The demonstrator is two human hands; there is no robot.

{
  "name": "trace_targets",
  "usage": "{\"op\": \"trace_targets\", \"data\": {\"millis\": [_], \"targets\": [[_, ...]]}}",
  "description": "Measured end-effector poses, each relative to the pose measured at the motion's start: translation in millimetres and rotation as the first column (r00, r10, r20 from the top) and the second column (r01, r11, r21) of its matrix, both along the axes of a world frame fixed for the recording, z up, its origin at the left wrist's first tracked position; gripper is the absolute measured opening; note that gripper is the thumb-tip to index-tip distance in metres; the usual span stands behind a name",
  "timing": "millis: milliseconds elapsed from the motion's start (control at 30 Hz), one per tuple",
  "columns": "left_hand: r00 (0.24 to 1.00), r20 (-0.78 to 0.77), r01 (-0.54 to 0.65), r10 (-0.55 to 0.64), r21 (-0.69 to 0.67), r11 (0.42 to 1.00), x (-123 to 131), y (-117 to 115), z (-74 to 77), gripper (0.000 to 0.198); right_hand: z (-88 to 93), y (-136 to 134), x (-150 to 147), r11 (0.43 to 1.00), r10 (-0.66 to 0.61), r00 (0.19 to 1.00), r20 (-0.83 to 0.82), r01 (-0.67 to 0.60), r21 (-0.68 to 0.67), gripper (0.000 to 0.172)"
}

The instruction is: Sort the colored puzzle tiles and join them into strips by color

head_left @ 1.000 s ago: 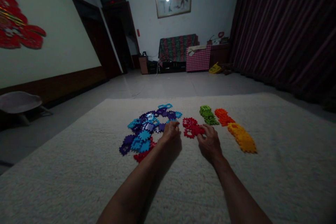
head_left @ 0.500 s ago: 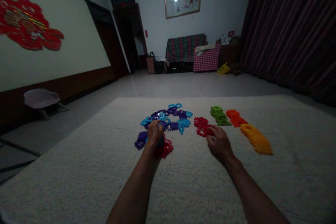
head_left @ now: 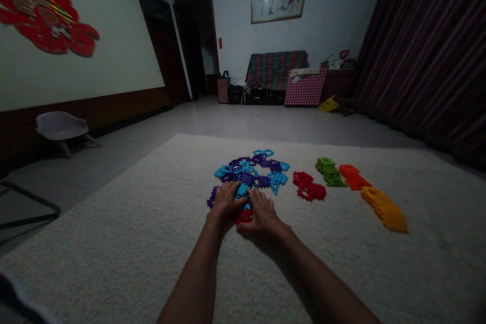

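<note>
My left hand [head_left: 227,198] and my right hand [head_left: 264,210] are close together on the mat, at the near side of a group of blue and purple pieces. Between them lie light blue interlocking pieces [head_left: 242,191] and red interlocking pieces [head_left: 244,215], gripped from both sides with fingers curled round their edges. Part of these is hidden under my fingers. Just beyond, purple pieces [head_left: 263,181] and more light blue pieces [head_left: 278,180] form a loose ring. A purple piece [head_left: 211,197] shows to the left of my left hand.
To the right lie a red pile [head_left: 311,190], a green pile [head_left: 329,172], an orange pile [head_left: 354,176] and a yellow-orange pile [head_left: 385,208] on the cream mat [head_left: 132,243]. A pale chair [head_left: 61,125] stands on the floor at left. Beyond is a checked cloth [head_left: 306,88].
My right hand has left the red pile and moved left, beside my left hand. My left hand has come down nearer the red pieces. The view has shifted slightly.
</note>
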State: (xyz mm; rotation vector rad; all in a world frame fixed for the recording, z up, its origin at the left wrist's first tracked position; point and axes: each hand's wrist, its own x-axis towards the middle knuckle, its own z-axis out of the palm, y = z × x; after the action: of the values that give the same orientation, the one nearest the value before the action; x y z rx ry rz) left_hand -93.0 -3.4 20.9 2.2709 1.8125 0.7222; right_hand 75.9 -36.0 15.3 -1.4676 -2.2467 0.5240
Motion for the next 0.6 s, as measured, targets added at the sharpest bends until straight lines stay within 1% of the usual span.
{"op": "trace_targets", "data": {"millis": [100,200,267,333,400,500,600], "targets": [[0.998,-0.003,-0.067,0.067,0.041,0.997,3.4,4.5,-3.6,0.050,-4.2,5.2,-5.3,0.994,0.015,0.998,-0.059,-0.008,0.110,0.105],[0.991,0.033,-0.131,0.128,0.088,0.988,7.4,11.0,-8.9,0.047,-11.2,8.8,-0.7,0.967,0.088,0.985,-0.152,-0.048,0.249,0.087],[0.987,0.059,-0.155,0.149,0.105,0.982,9.2,14.3,-11.2,0.047,-14.5,9.3,6.1,0.953,0.102,0.973,-0.206,-0.037,0.300,0.077],[0.983,0.088,-0.169,0.160,0.112,0.979,10.1,16.4,-11.7,0.046,-15.9,8.7,14.5,0.948,0.076,0.966,-0.249,0.007,0.318,0.071],[0.980,0.121,-0.172,0.158,0.116,0.978,10.7,17.7,-10.5,0.044,-15.8,7.8,23.1,0.946,0.039,0.963,-0.268,0.051,0.320,0.069],[0.978,0.169,-0.146,0.121,0.147,0.978,11.8,17.9,-7.7,0.041,-15.0,8.0,33.6,0.943,0.005,0.968,-0.252,0.079,0.322,0.068],[0.976,0.203,-0.115,0.073,0.207,0.972,13.9,14.9,-6.0,0.042,-14.5,10.7,39.9,0.929,-0.031,0.971,-0.236,0.115,0.351,0.064]]}}
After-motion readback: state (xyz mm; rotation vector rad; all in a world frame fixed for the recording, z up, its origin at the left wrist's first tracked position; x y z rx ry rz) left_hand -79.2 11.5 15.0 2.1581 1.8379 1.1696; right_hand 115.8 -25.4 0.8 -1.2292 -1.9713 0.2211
